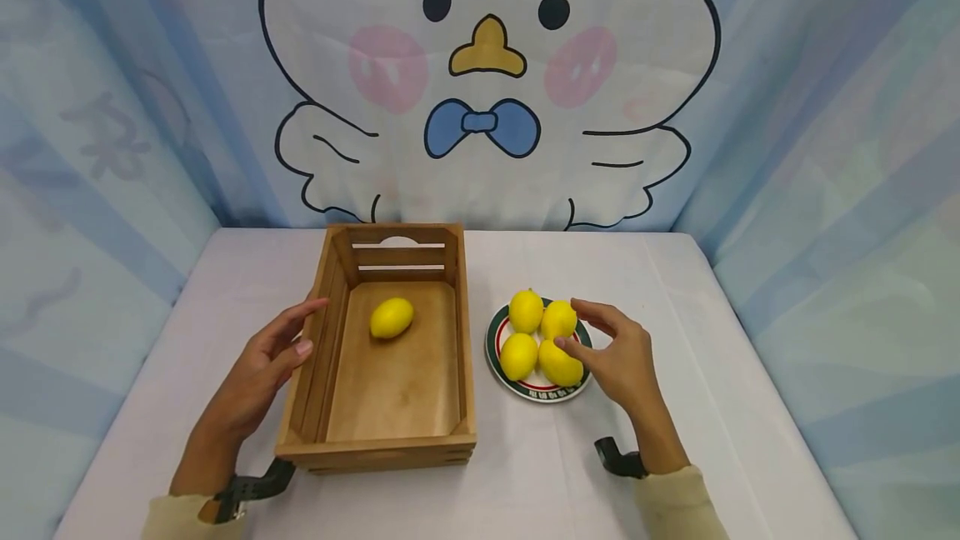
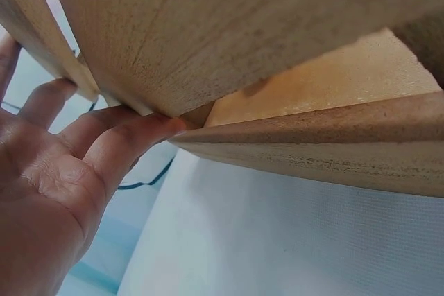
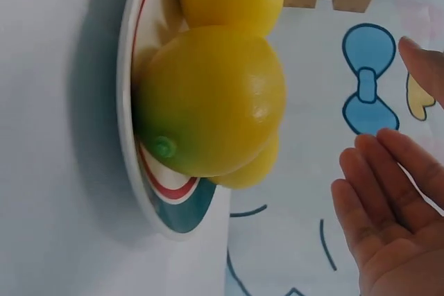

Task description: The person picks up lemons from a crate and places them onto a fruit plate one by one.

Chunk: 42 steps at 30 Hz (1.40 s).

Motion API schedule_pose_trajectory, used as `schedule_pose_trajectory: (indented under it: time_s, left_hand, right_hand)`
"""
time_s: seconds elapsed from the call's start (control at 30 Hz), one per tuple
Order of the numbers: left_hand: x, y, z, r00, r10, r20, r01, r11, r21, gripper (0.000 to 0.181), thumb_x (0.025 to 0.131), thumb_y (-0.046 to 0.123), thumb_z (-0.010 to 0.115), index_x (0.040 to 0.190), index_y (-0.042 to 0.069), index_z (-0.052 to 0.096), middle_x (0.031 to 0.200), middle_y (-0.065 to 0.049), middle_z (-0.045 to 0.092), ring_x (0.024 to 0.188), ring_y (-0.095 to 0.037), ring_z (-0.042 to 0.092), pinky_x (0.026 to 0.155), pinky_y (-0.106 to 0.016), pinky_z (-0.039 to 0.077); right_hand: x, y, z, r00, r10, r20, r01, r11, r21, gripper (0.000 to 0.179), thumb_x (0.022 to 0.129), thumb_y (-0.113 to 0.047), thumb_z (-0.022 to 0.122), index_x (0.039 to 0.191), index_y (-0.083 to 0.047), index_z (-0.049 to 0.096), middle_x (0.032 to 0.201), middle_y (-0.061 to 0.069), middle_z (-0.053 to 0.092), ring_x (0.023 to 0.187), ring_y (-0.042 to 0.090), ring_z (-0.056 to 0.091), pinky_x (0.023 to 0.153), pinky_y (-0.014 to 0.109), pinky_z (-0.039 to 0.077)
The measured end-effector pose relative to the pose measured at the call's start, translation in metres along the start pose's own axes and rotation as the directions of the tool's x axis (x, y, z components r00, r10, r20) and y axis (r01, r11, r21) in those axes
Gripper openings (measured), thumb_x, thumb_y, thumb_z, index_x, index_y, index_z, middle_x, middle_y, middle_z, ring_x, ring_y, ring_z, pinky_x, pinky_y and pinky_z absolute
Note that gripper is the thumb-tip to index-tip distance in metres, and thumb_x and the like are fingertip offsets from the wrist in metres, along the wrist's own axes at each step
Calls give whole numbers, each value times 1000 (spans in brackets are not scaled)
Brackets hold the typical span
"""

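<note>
A wooden slatted crate [image 1: 382, 450] stands left of the middle of the table, with one yellow lemon [image 1: 392, 317] on its floor. Against the crate's left wall rests my left hand [image 1: 255, 375]; the left wrist view shows its fingers extended, touching the slats [image 2: 159, 39]. To the crate's right, several lemons [image 1: 518, 357] lie on a round plate [image 1: 493, 346] with a green and red rim. My right hand [image 1: 622, 361] hovers over the plate's right side, thumb and fingers spread apart. The right wrist view shows a gap between this hand [image 3: 399, 213] and the nearest lemon [image 3: 215, 102].
A white cloth [image 1: 720, 407] covers the table. Blue and white curtains [image 1: 847, 190] close in the sides, and a printed backdrop [image 1: 480, 182] hangs behind the far edge. Both wrists wear dark camera mounts [image 1: 621, 458].
</note>
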State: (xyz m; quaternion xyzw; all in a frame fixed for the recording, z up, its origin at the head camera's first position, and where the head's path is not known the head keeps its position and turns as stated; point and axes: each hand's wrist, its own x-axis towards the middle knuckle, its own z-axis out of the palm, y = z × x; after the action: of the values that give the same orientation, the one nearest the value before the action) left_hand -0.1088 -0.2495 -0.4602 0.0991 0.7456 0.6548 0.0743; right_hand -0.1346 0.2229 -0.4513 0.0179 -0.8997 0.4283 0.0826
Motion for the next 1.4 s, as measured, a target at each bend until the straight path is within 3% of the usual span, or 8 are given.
schedule_pose_trajectory:
  time_s: [0.63, 0.87, 1.4]
  left_hand:
    - [0, 1, -1, 1000, 14, 13, -14, 1000, -12, 56, 111, 12, 50, 166, 17, 37, 179, -14, 14, 163, -53, -3, 112, -91, 9]
    - [0, 1, -1, 1000, -5, 1, 5, 1000, 12, 57, 111, 15, 52, 165, 20, 37, 180, -15, 12, 163, -53, -3, 110, -93, 10]
    - [-1, 1, -1, 1000, 5, 10, -5, 1000, 4, 56, 111, 14, 50, 166, 18, 37, 179, -16, 12, 163, -53, -3, 110, -92, 9]
  right_hand:
    - [20, -30, 3, 982, -185, 36, 180, 978, 108, 58, 85, -20, 92, 138, -16, 70, 141, 3, 70, 134, 28, 63, 120, 59, 45]
    - [28, -49, 6, 963, -264, 58, 258, 961, 96, 61, 83, -23, 93, 139, -18, 70, 141, 2, 70, 135, 28, 62, 119, 61, 44]
    - [50, -80, 19, 906, -403, 129, 383, 911, 151, 68, 81, -27, 95, 142, -24, 68, 142, -3, 69, 137, 18, 59, 120, 55, 44]
